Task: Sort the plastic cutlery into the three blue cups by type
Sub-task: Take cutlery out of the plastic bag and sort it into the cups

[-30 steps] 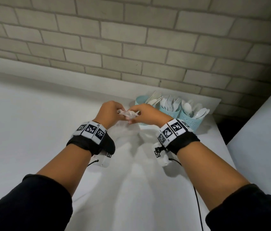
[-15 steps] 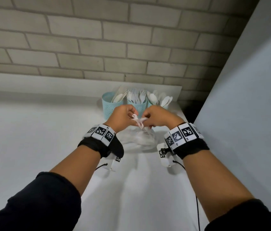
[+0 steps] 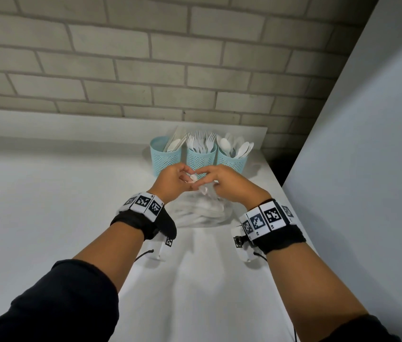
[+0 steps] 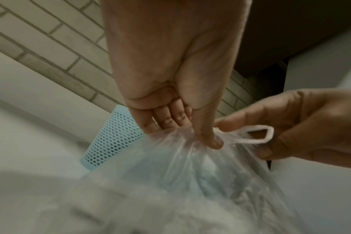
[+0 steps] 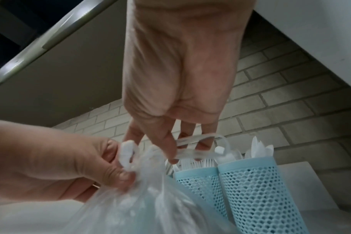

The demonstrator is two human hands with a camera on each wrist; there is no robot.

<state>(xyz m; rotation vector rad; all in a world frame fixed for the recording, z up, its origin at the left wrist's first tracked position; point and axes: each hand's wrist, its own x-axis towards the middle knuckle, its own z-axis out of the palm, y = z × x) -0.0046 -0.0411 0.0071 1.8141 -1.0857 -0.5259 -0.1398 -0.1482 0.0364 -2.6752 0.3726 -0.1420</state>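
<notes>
Three blue mesh cups stand in a row at the back of the counter: the left cup (image 3: 165, 155) holds knives, the middle cup (image 3: 200, 159) forks, the right cup (image 3: 232, 161) spoons. In front of them a clear plastic bag (image 3: 202, 214) with white cutlery inside lies on the counter. My left hand (image 3: 190, 178) pinches the bag's bunched neck (image 5: 128, 154) between thumb and fingers. My right hand (image 3: 207, 177) pinches a thin handle loop (image 4: 257, 134) of the same bag. Both hands meet just above the bag; its contents are blurred.
A grey brick wall (image 3: 195, 70) rises behind the cups. A tall white panel (image 3: 367, 169) closes off the right side, next to the counter's right edge. The white counter (image 3: 46, 206) stretches out to the left and towards me.
Both hands kept working the bag's handles. The strand stretched between them a second ago now hangs as loose loops. The bag has stayed on the counter; my view shifted left.
</notes>
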